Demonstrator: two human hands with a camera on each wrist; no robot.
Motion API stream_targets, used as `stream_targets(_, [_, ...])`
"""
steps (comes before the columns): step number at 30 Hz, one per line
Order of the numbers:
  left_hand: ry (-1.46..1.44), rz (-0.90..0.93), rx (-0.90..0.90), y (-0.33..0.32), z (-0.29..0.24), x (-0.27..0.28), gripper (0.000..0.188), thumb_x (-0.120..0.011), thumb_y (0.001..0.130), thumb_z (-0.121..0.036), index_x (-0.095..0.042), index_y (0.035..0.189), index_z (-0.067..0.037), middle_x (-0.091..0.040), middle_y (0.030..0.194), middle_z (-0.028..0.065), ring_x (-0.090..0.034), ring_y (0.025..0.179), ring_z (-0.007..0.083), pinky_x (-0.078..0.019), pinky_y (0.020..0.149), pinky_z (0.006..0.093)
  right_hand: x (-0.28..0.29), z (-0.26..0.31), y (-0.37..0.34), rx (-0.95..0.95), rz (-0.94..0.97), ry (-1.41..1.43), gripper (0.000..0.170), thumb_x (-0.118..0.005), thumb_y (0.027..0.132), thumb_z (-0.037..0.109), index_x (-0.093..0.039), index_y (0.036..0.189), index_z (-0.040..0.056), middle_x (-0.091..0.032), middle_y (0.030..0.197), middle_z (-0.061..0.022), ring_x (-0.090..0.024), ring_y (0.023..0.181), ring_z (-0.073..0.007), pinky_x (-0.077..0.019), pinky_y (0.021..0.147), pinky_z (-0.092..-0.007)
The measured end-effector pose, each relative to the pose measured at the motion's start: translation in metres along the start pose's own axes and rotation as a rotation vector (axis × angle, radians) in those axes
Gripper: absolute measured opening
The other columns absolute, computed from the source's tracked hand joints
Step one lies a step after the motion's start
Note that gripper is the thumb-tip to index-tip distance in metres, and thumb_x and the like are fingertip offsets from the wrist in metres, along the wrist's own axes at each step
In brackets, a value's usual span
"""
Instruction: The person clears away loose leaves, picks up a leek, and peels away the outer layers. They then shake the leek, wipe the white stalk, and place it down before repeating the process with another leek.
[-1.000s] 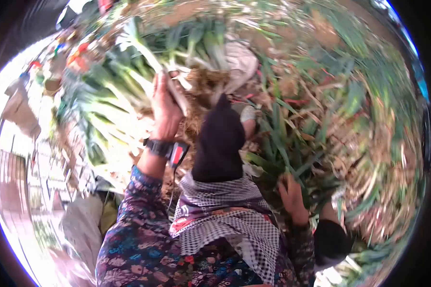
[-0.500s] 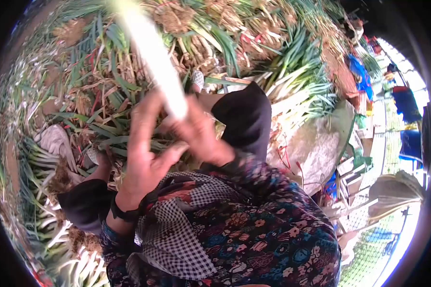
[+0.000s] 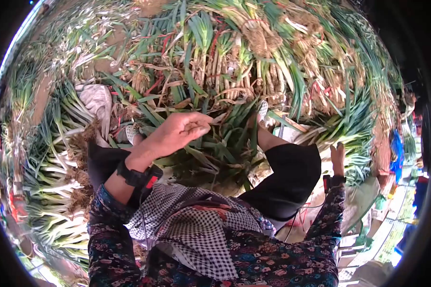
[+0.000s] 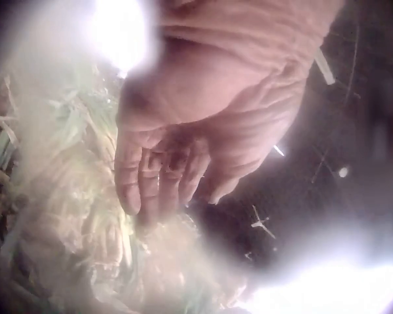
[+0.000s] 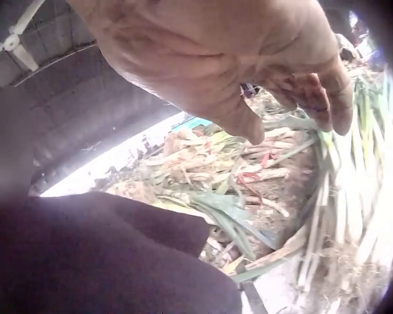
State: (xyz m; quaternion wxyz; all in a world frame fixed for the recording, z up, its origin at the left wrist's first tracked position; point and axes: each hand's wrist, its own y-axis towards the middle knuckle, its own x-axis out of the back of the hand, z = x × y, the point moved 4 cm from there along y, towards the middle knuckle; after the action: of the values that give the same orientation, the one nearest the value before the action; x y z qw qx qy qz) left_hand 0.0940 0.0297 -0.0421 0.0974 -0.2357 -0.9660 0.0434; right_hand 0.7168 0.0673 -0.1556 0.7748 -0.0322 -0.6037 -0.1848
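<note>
Right hand swung outward | fingers loosely parted — near leeks | left fingers loosely curled, empty

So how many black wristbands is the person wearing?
2. One wristband is on the wrist of the left hand; the other wristband is on the wrist of the right hand, near leafy stalks. The sleeves could hide more.

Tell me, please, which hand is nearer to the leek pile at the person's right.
Right. The right hand is beside the leek pile; the left hand is farther away, in front of the checked cloth.
</note>
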Motion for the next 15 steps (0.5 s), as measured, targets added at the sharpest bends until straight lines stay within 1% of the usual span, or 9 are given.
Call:
stream_targets(1, [0.013,-0.023,0.026,0.005,0.008,0.012,0.028,-0.056,0.092,-0.005,-0.055,0.119,0.003,-0.065,0.104,0.0102,-0.061,0.100,0.0134,-0.0488,0.086,0.0239,-0.002,0.028,0.020,0.025,0.156,0.223,0.037,-0.058,0.084,0.020,-0.055,0.109,-0.0077,-0.061,0.103,-0.0215,-0.058,0.092,-0.0292,-0.0455,0.082,-0.0375])
stream_targets(4, [0.021,-0.067,0.033,0.013,0.028,0.049,0.027,-0.057,0.092,-0.006,-0.056,0.118,0.003,-0.065,0.103,0.0092,-0.061,0.095,0.0119,-0.0489,0.084,0.0236,0.001,0.158,0.050,0.243,0.357,0.289,0.028,-0.059,0.085,0.016,-0.057,0.104,-0.0044,-0.062,0.086,-0.0088,-0.058,0.077,-0.0176,-0.0463,0.072,-0.0319])
stream_targets(6, [0.121,-0.167,-0.019,0.018,0.047,0.069,0.025,-0.058,0.093,-0.010,-0.058,0.114,0.003,-0.066,0.102,0.0078,-0.061,0.090,0.0116,-0.0493,0.079,0.0239,-0.023,0.228,0.064,0.343,0.401,0.323,0.030,-0.060,0.087,0.022,-0.058,0.103,-0.0029,-0.062,0.089,-0.0112,-0.058,0.078,-0.0192,-0.0461,0.073,-0.0321])
stream_targets(7, [0.112,-0.189,0.037,0.017,0.056,0.076,0.028,-0.055,0.091,-0.005,-0.055,0.118,0.003,-0.065,0.103,0.0092,-0.063,0.096,0.0143,-0.0499,0.082,0.0274,-0.024,0.276,0.059,0.475,0.415,0.329,0.030,-0.060,0.086,0.020,-0.056,0.101,-0.0053,-0.062,0.085,-0.0186,-0.058,0.078,-0.0227,-0.0463,0.073,-0.0360])
stream_targets(9, [0.228,-0.187,0.050,0.008,0.047,0.079,0.029,-0.055,0.090,-0.004,-0.055,0.118,0.003,-0.065,0.100,0.0107,-0.064,0.094,0.0163,-0.0505,0.080,0.0286,-0.064,0.337,0.058,0.424,0.679,0.458,0.031,-0.058,0.089,0.024,-0.056,0.104,-0.0029,-0.060,0.084,-0.0111,-0.056,0.078,-0.0185,-0.0461,0.071,-0.0333])
stream_targets(10, [0.360,-0.172,0.044,0.002,0.044,0.078,0.030,-0.056,0.089,-0.003,-0.055,0.118,0.002,-0.066,0.098,0.0121,-0.065,0.092,0.0183,-0.0510,0.079,0.0297,-0.098,0.356,0.056,0.463,0.634,0.549,0.029,-0.057,0.090,0.025,-0.055,0.103,-0.0012,-0.059,0.085,-0.0072,-0.053,0.076,-0.0166,-0.0461,0.070,-0.0319])
stream_targets(11, [0.475,-0.189,-0.124,-0.008,0.039,0.079,0.034,-0.061,0.085,-0.004,-0.056,0.119,0.000,-0.066,0.094,0.0145,-0.066,0.087,0.0233,-0.0519,0.076,0.0325,-0.108,0.395,0.044,0.448,0.845,0.561,0.030,-0.055,0.092,0.027,-0.056,0.104,-0.0007,-0.059,0.087,-0.0066,-0.055,0.076,-0.0153,-0.0470,0.069,-0.0303])
stream_targets(12, [0.468,-0.191,-0.112,-0.013,0.041,0.079,0.034,-0.061,0.085,-0.004,-0.056,0.119,0.000,-0.066,0.094,0.0145,-0.066,0.087,0.0233,-0.0519,0.076,0.0325,-0.155,0.404,0.042,0.378,0.941,0.766,0.032,-0.053,0.094,0.029,-0.056,0.104,-0.0011,-0.059,0.087,-0.0062,-0.056,0.076,-0.0140,-0.0476,0.069,-0.0286])
stream_targets(15, [0.369,-0.176,0.002,-0.033,0.042,0.081,0.039,-0.067,0.081,-0.007,-0.057,0.118,-0.002,-0.065,0.097,0.0138,-0.065,0.090,0.0272,-0.0510,0.079,0.0345,-0.216,0.463,0.020,0.208,1.122,0.840,0.032,-0.052,0.095,0.027,-0.055,0.105,-0.0035,-0.061,0.093,-0.0084,-0.061,0.083,-0.0149,-0.0522,0.076,-0.0299])
